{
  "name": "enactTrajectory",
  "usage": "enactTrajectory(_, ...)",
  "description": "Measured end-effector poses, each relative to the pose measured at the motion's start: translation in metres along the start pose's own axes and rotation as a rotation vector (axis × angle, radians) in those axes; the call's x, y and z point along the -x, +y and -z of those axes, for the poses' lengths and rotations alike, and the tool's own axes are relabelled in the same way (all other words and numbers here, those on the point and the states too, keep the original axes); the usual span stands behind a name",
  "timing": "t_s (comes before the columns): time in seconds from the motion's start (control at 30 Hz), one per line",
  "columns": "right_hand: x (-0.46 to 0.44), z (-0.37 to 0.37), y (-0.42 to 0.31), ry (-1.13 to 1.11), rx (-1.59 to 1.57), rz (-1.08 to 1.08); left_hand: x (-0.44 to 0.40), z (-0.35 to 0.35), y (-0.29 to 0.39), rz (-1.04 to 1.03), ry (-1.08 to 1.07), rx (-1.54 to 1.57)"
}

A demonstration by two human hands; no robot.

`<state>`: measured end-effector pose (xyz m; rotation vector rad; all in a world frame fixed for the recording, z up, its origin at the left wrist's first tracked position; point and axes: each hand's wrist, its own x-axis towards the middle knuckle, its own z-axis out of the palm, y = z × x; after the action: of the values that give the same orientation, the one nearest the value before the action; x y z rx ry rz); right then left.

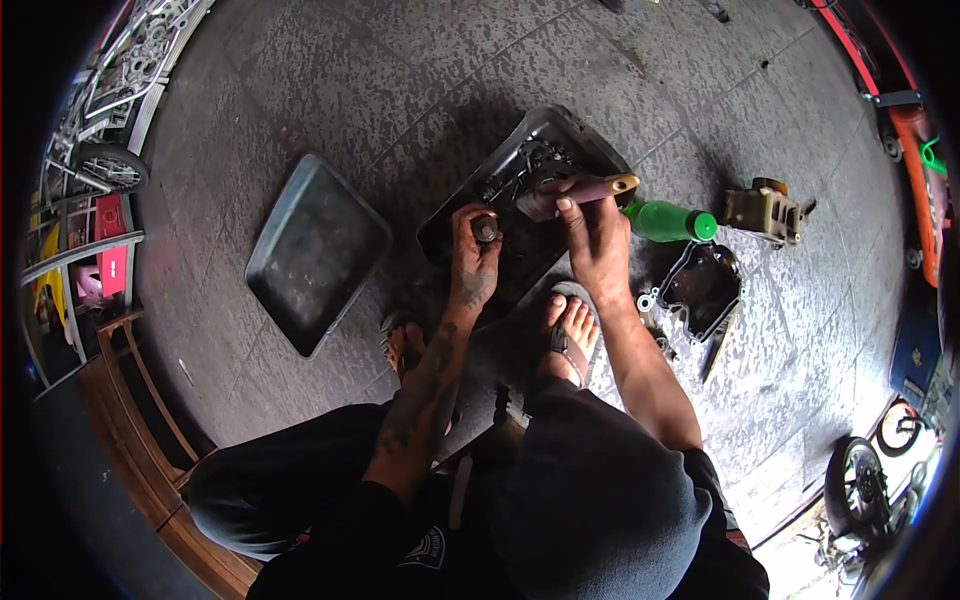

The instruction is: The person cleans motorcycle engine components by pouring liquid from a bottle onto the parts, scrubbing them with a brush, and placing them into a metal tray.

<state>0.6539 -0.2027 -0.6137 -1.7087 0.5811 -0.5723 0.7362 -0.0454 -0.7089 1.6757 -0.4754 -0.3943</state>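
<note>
My right hand [600, 250] grips a paintbrush [598, 189] by its brown handle, with the bristles pointing left over a black tray [600, 148]. Closed around a small, dark, round metal part [486, 229] is my left hand [474, 262], just left of the bristles. The part's full shape is hidden by the fingers. Both hands are above the tray's near side. Several greasy metal parts [545, 158] lie inside the tray toward its far end. A green bottle [665, 221] lies beside the tray, close to my right hand.
Another dark tray [320, 262] sits on the tiled floor at left. To the right are a metal engine piece [762, 212] and a dark cover-like casting [705, 290]. My feet are just below the hands. A wooden bench [150, 430] stands at left, a motorcycle wheel [857, 485] at lower right.
</note>
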Motion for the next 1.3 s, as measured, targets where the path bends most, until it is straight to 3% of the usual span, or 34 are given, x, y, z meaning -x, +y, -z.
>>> enactTrajectory(0.17,0.005,-0.009,0.012,-0.125,0.048,0.078,-0.002,0.003,0.001,-0.015,-0.009,0.012)
enactTrajectory(0.37,-0.001,-0.005,-0.001,-0.016,-0.046,0.099,0.002,-0.001,-0.009,0.028,0.015,0.062)
enactTrajectory(0.5,0.003,0.000,0.012,-0.186,0.112,-0.012,-0.002,0.003,0.003,0.053,0.002,0.086)
enactTrajectory(0.6,0.006,0.002,-0.004,-0.022,0.038,0.138,-0.002,-0.003,-0.001,-0.017,0.054,0.016)
enactTrajectory(0.7,0.013,-0.007,-0.003,-0.051,-0.103,0.258,0.001,-0.007,0.012,-0.075,0.049,-0.183)
enactTrajectory(0.77,0.014,-0.009,-0.001,-0.079,-0.052,0.262,0.000,-0.008,0.011,-0.091,0.039,-0.158)
enactTrajectory(0.83,0.016,-0.009,0.005,-0.131,-0.028,0.116,-0.001,-0.007,0.011,-0.108,0.036,-0.133)
enactTrajectory(0.93,0.016,-0.001,0.013,-0.124,0.015,0.148,0.001,-0.002,0.012,-0.109,0.016,-0.270)
enactTrajectory(1.03,0.015,0.004,0.013,-0.080,0.032,0.202,0.000,-0.006,0.013,-0.022,0.052,-0.155)
enactTrajectory(1.13,0.013,-0.007,0.006,-0.030,-0.259,0.164,0.001,-0.005,0.008,-0.027,0.051,-0.165)
enactTrajectory(1.23,0.011,-0.015,0.018,-0.077,-0.102,0.074,0.000,-0.006,-0.003,-0.048,0.031,0.047)
enactTrajectory(1.3,0.009,-0.016,0.031,0.035,-0.133,-0.016,-0.001,-0.002,0.000,-0.137,0.021,-0.184)
